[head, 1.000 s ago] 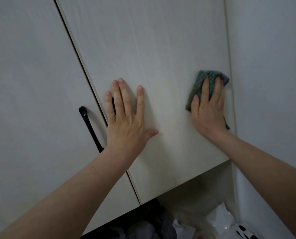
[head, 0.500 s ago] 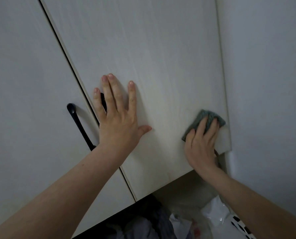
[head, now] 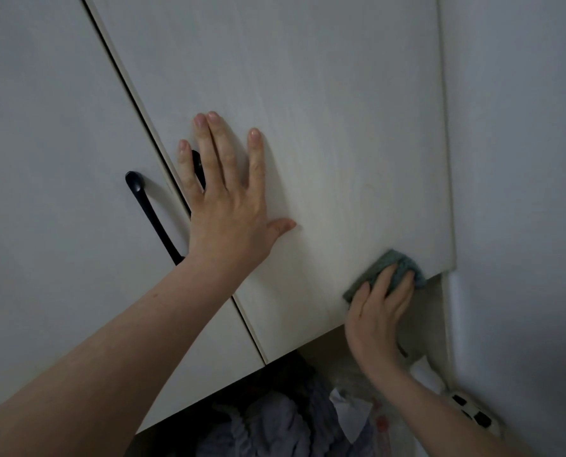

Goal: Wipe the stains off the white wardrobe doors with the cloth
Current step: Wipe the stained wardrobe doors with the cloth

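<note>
A: At the bottom right corner of the right door [head: 308, 110], the right hand [head: 375, 315] presses the cloth [head: 392, 270] flat against the panel; the fingers lie over the cloth, holding it to the surface rather than bunching it. Up and to the left of that grip, the left hand [head: 228, 206] lies spread and released on the same door, fingers straight, grasping nothing, beside the seam with the left door [head: 44, 159].

B: Which step does this show?

A: A wiping pass along the door's right margin, judged to be at its lowest reach, since the cloth overlaps the bottom edge. Whether any stains are left cannot be told in this light.

B: And the next move?

A: Likely a shift of the cloth leftward from the grip, toward the unwiped middle, with steady pressure so the cloth does not slip off the edge. The left hand's brace probably keeps the door shut. The left door, beyond the black handle [head: 149, 216], may also need wiping.
</note>
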